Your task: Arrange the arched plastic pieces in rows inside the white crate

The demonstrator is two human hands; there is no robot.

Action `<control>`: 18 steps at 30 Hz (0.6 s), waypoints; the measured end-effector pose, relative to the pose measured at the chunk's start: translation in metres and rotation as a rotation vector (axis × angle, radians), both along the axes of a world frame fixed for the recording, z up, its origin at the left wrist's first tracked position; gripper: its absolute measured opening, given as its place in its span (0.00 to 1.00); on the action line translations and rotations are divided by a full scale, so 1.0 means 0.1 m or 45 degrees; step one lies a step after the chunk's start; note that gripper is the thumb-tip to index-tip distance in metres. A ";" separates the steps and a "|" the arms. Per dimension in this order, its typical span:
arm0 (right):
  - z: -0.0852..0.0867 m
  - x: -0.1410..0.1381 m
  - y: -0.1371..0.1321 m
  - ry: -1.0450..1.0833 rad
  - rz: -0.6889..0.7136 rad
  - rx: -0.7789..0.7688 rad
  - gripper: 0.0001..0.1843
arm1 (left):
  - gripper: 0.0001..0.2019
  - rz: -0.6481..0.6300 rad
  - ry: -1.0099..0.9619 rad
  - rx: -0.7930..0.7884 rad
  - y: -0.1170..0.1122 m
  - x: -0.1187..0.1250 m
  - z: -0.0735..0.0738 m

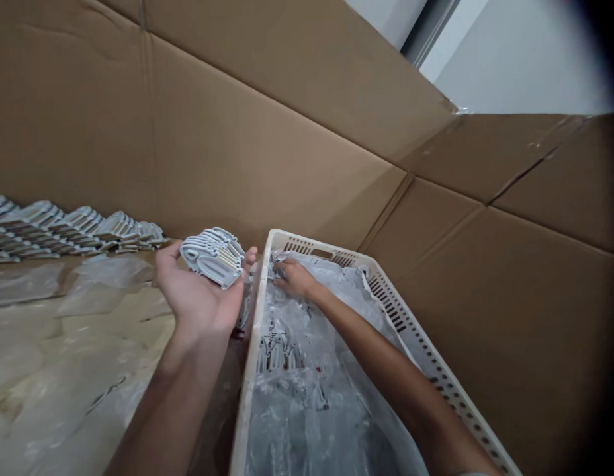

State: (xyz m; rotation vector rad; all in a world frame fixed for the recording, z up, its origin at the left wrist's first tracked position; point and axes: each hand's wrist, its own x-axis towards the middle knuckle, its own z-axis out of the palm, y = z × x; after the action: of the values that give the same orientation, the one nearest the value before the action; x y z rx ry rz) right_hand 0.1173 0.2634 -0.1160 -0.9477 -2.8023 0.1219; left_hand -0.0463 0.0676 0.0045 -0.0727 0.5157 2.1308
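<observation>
On the palm of my left hand (200, 291) rests a stack of light grey, pointed oval plastic parts (212, 256), nested together with fingers and thumb around its sides. My right hand (296, 279) reaches into a white plastic crate (260, 301), near its far left corner. Its fingers are curled down at small grey pieces by the crate wall, and what lies under the fingertips is too hidden to name. Clear plastic bags (331, 396) fill the crate. Similar grey parts (278, 354) show between the bags at the crate's left side.
Rows of stacked grey parts (73, 228) stand along the cardboard wall (237, 145) at the left. Clear plastic film (79, 357) covers the surface left of the crate. Cardboard also rises behind and to the right of the crate.
</observation>
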 end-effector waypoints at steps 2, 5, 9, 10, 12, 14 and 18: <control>-0.02 -0.02 0.02 0.003 -0.015 0.014 0.12 | 0.11 -0.015 -0.013 0.000 0.00 0.00 0.00; -0.05 -0.04 0.05 0.012 -0.022 0.029 0.10 | 0.11 -0.045 -0.045 -0.012 0.00 0.00 -0.01; 0.02 -0.03 0.01 0.063 -0.024 0.037 0.10 | 0.12 -0.027 -0.048 -0.003 -0.01 0.01 -0.01; 0.10 -0.03 -0.03 0.125 -0.032 0.031 0.07 | 0.12 -0.026 -0.051 -0.003 -0.01 0.01 0.00; 0.35 -0.08 -0.20 0.372 -0.077 0.030 0.03 | 0.12 -0.025 -0.060 -0.004 0.00 0.02 0.01; 0.67 -0.17 -0.48 0.720 -0.133 0.039 0.13 | 0.12 -0.041 -0.060 -0.007 0.00 0.01 0.01; 1.22 -0.39 -1.16 0.917 0.153 -0.182 0.14 | 0.14 -0.068 -0.048 0.078 0.06 -0.03 -0.06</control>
State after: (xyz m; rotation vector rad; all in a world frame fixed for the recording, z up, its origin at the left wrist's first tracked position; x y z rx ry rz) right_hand 0.0782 0.1471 0.0062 -0.5933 -2.1904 0.5629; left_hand -0.0491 0.0738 -0.0014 -0.0638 0.4259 2.0873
